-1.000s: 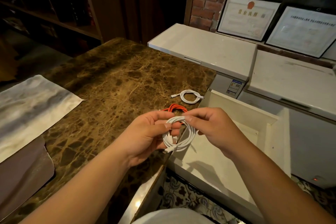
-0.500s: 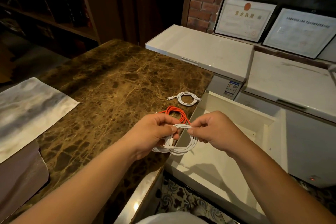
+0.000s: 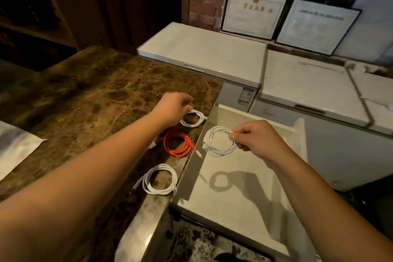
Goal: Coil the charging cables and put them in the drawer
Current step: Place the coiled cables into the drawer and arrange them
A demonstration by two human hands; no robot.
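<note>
My right hand [image 3: 258, 139] pinches a coiled white cable [image 3: 220, 144] between thumb and fingertips, holding it in the air above the open drawer [image 3: 244, 193]. The coil hangs roughly flat and casts a ring-shaped shadow on the drawer floor below. The drawer is pulled out along the right edge of the worktop [image 3: 89, 100]; its pale floor shows only that shadow.

My left hand [image 3: 173, 107] reaches out over the worktop to the small white cable [image 3: 192, 118] lying near the far right corner, close to the drawer's back corner. The fingers curl down onto the near-left part of that coil; whether they have closed on it or only touch it I cannot tell, as the hand hides the contact.

Orange cable [image 3: 177, 143], coiled, lies flat on the worktop just in from the right edge, between the small white coil and a third one. One plug end of it sticks out toward the drawer.

The third white cable [image 3: 160, 179], coiled, lies at the near right edge of the worktop, just beside the drawer's front corner.

Left of all this, a pale cloth [image 3: 14, 147] lies at the worktop's left edge. Beyond the worktop stand two white chest freezers [image 3: 204, 51], with two framed certificates [image 3: 255, 13] leaning on the wall behind them.
</note>
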